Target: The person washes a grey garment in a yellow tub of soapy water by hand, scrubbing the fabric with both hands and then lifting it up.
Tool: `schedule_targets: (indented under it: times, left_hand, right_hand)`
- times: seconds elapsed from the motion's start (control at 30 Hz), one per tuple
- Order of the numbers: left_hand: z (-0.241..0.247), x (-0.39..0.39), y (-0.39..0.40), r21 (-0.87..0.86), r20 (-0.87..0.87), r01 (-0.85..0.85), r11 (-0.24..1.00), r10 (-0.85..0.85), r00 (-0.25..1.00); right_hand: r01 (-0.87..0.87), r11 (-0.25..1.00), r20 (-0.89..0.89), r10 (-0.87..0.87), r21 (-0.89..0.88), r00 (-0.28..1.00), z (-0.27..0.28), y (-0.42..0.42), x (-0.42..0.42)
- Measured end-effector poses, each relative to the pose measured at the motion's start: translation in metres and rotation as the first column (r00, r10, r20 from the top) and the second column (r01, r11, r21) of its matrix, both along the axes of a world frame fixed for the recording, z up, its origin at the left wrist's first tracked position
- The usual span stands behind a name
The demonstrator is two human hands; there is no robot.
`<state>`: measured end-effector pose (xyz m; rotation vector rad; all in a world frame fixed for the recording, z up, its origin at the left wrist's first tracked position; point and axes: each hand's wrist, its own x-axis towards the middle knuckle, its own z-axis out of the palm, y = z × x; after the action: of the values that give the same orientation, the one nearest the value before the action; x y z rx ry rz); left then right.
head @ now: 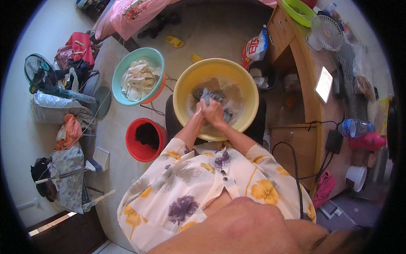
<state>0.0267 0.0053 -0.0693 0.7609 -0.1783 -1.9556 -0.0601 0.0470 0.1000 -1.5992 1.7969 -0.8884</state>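
Observation:
Both my hands meet inside a yellow plastic basin (187, 73), gripping a bunched, wet grey-blue cloth (208, 94). My left hand (199, 109) is closed on the cloth and partly covered by my right hand (214, 111), which is wrapped around it from the other side. More of the cloth hangs down into murky, sudsy water (233, 95). The basin stands between my knees.
Left of the basin, a turquoise basin (116, 82) holds off-white cloth strips (139, 79). Nearer me stands a red bucket (131, 144) with dark fabric inside. A detergent bag (254, 47) leans by the wooden desk (293, 143). Yellow slippers (175, 41) lie beyond.

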Motion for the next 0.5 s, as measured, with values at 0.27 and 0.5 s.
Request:
schedule_targets:
  times: [0.27,0.5]
  left_hand:
    - [0.081,-0.039,0.003,0.195,0.567,-0.084,0.977,-0.042,0.823]
    - [0.074,-0.031,0.005,0.064,0.627,-0.074,0.995,0.017,0.779]
  right_hand:
    - [0.201,0.978,-0.104,-0.194,0.063,0.975,-0.040,-0.047,-0.041]
    - [0.175,0.978,-0.008,-0.176,0.111,0.984,-0.041,-0.028,-0.022]
